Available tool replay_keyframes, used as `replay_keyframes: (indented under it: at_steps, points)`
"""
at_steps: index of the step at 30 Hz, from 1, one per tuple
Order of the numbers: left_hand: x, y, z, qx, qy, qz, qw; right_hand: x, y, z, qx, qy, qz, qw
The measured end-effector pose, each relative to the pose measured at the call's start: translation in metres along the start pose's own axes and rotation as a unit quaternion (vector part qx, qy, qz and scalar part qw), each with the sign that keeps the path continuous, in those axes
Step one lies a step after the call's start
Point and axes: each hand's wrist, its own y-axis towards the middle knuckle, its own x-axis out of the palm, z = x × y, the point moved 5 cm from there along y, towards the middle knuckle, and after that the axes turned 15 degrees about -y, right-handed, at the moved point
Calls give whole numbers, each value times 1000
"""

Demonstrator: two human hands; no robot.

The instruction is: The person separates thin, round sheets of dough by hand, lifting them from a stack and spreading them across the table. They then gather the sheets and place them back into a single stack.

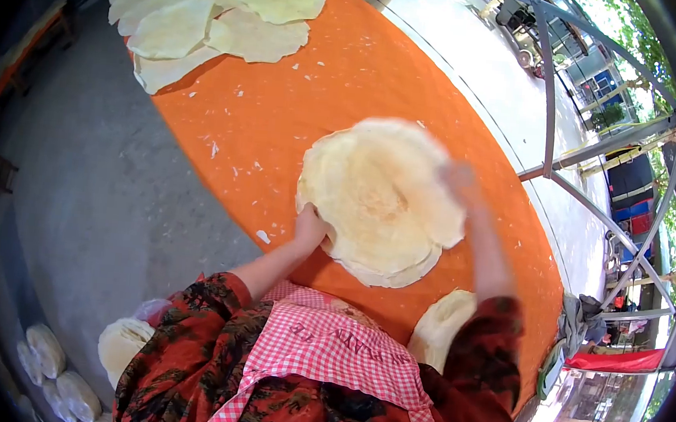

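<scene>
A stack of thin, round, pale flatbreads (374, 206) lies on the orange cloth in front of me, its edges slightly offset. My left hand (311, 228) is closed on the stack's near left edge, with its fingers partly hidden at the rim. Over the right edge of the top sheet is my right hand (459, 181), smeared by motion so its fingers do not show clearly. Close to my right sleeve sits another folded or rolled pile of flatbread (442, 325), partly covered by the arm.
Many overlapping flatbreads (261, 31) cover the far left end of the orange table (350, 67). Light crumbs dot the cloth. On the floor at left stand wrapped round bundles (79, 396) and a further flatbread pile (121, 345). Metal frame bars (595, 209) rise at the right.
</scene>
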Motion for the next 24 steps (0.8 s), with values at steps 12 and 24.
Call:
replay_keyframes:
  at_steps: [12, 24]
  points:
    - [-4, -7, 5, -114, -202, -32, 972, 11, -81, -76, -183, -258, 156, 936]
    - [5, -20, 20, -146, -257, -67, 953, 154, -155, -105, -208, -207, 78, 953]
